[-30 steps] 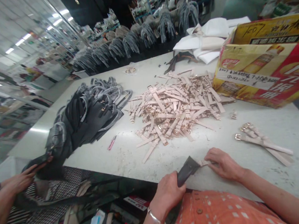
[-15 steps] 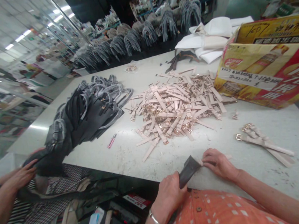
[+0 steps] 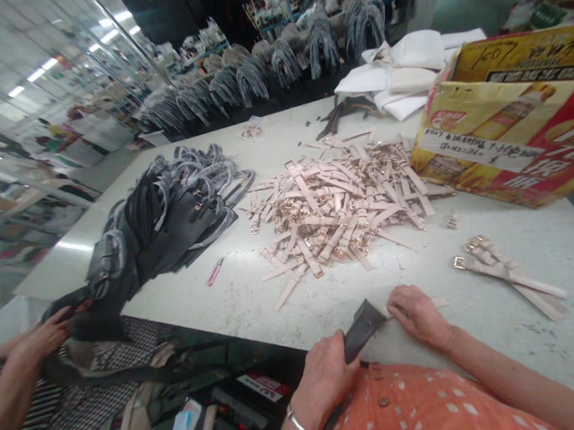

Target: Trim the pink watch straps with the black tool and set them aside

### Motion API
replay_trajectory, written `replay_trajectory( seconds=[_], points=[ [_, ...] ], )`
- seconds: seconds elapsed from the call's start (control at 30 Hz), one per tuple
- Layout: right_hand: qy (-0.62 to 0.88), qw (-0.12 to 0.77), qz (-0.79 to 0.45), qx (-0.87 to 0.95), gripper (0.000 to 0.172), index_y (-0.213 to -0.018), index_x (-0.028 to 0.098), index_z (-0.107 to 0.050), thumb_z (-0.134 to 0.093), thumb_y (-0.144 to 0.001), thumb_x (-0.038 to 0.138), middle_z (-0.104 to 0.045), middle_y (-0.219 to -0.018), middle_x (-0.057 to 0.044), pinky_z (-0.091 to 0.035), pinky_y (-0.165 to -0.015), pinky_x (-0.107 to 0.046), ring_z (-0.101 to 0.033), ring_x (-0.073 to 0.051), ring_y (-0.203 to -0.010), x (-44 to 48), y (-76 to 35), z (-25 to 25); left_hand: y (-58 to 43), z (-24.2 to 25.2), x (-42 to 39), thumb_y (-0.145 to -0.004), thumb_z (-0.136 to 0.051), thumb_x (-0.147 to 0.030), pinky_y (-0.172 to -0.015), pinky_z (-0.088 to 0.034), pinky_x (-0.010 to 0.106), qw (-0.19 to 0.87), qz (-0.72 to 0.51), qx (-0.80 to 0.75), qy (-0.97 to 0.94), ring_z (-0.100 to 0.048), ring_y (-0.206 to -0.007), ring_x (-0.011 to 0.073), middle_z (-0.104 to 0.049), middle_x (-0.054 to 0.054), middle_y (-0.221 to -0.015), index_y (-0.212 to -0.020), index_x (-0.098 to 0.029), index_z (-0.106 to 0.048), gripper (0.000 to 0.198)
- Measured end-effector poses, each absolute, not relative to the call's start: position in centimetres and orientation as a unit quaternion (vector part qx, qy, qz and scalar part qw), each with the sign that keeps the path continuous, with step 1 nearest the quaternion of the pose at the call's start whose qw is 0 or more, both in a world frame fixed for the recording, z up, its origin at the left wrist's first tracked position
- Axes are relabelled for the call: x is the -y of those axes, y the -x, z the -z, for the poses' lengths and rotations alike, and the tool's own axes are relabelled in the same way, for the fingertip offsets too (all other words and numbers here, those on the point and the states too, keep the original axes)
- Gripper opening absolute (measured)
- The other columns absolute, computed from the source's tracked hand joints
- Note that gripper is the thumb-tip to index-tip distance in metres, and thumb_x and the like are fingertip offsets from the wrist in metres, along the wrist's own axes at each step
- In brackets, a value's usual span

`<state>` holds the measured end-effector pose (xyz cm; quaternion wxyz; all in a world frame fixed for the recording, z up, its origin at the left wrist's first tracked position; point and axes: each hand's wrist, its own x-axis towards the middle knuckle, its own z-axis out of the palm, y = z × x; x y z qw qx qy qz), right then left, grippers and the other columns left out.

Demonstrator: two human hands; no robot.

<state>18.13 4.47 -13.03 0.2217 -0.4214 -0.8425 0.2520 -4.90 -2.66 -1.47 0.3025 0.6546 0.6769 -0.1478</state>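
My left hand [image 3: 324, 373] is closed round a dark grey wedge-shaped tool [image 3: 361, 328] at the near edge of the white table [image 3: 323, 304]. Its tip meets a pale pink strap [image 3: 435, 303] that my right hand [image 3: 418, 314] presses flat against the tabletop, fingers closed over it. A large heap of pink straps with gold buckles [image 3: 340, 201] lies in the middle of the table. A few finished straps [image 3: 502, 272] lie to the right of my hand.
A yellow and red cardboard box [image 3: 512, 134] stands at the right. Black bag pieces wrapped in foam [image 3: 164, 217] are piled at the left, where another person's hand [image 3: 42, 337] touches them. White fabric [image 3: 400, 76] lies at the back. A pink pen [image 3: 215, 272] lies near the heap.
My hands have stayed almost in place on the strap and tool. The other person's hand at the left has shifted slightly on the black pile.
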Motion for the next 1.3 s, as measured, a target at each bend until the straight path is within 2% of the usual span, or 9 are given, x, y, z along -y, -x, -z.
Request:
replay_trajectory(
  seconds=[0.2,0.43,0.57,0.77,0.93,1.2,1.3],
  points=[
    [0.467,0.216,-0.177,0.839,0.025,-0.086,0.018,-0.057,-0.037,-0.096,0.029,-0.062,-0.077,-0.006,-0.036,-0.070,-0.034,-0.052,-0.020,-0.070,-4.4,-17.3,13.8,4.8,1.1,2.5,-0.084,-0.042,-0.041,-0.070,-0.043,0.028,0.316,0.152,-0.684,-0.640,-0.063,-0.085,0.0214,-0.067,0.007,-0.090,-0.096,-0.020,-0.057,0.029],
    [0.467,0.237,-0.273,0.807,0.025,-0.085,0.021,-0.055,-0.036,-0.096,0.033,-0.063,-0.080,-0.005,-0.041,-0.071,-0.035,-0.055,-0.019,-0.072,-4.6,-18.2,13.2,4.7,0.9,2.4,-0.085,-0.040,-0.046,-0.070,-0.043,0.028,0.318,0.148,-0.689,-0.634,-0.062,-0.086,0.0221,-0.067,0.008,-0.090,-0.095,-0.019,-0.058,0.034],
    [0.430,0.242,-0.331,0.805,0.018,-0.100,0.021,-0.056,-0.043,-0.092,0.029,-0.064,-0.092,-0.007,-0.044,-0.076,-0.037,-0.057,-0.021,-0.083,-4.4,-19.0,12.3,4.4,0.6,2.5,-0.086,-0.038,-0.051,-0.072,-0.043,0.028,0.320,0.152,-0.692,-0.629,-0.063,-0.087,0.0222,-0.067,0.008,-0.091,-0.096,-0.020,-0.058,0.038],
    [0.351,0.243,-0.348,0.835,0.042,-0.116,0.017,-0.051,-0.052,-0.074,0.014,-0.061,-0.102,-0.010,-0.041,-0.087,-0.042,-0.054,-0.024,-0.094,-4.4,-19.5,12.0,4.3,0.3,2.2,-0.084,-0.042,-0.046,-0.072,-0.043,0.029,0.308,0.167,-0.687,-0.637,-0.062,-0.086,0.0226,-0.067,0.008,-0.090,-0.096,-0.020,-0.058,0.033],
    [0.351,0.253,-0.350,0.831,0.038,-0.117,0.018,-0.052,-0.053,-0.079,0.019,-0.062,-0.100,-0.010,-0.043,-0.084,-0.041,-0.055,-0.024,-0.091,-4.5,-19.5,12.4,4.1,0.9,1.6,-0.085,-0.039,-0.048,-0.070,-0.043,0.029,0.301,0.149,-0.691,-0.640,-0.063,-0.084,0.0226,-0.068,0.009,-0.090,-0.096,-0.019,-0.059,0.037],
    [0.363,0.243,-0.341,0.832,0.039,-0.123,0.018,-0.049,-0.052,-0.084,0.022,-0.062,-0.103,-0.012,-0.043,-0.085,-0.042,-0.056,-0.025,-0.093,-4.2,-19.8,12.5,4.2,1.7,1.4,-0.083,-0.045,-0.044,-0.067,-0.041,0.026,0.306,0.134,-0.706,-0.625,-0.063,-0.083,0.0204,-0.068,0.007,-0.091,-0.095,-0.019,-0.059,0.031],
    [0.382,0.245,-0.309,0.836,0.032,-0.115,0.019,-0.054,-0.055,-0.083,0.024,-0.062,-0.104,-0.011,-0.042,-0.085,-0.043,-0.055,-0.025,-0.096,-4.0,-20.3,12.4,4.5,1.6,1.6,-0.083,-0.045,-0.046,-0.068,-0.042,0.026,0.310,0.137,-0.710,-0.617,-0.063,-0.084,0.0205,-0.068,0.007,-0.092,-0.096,-0.020,-0.059,0.032]
  ],
)
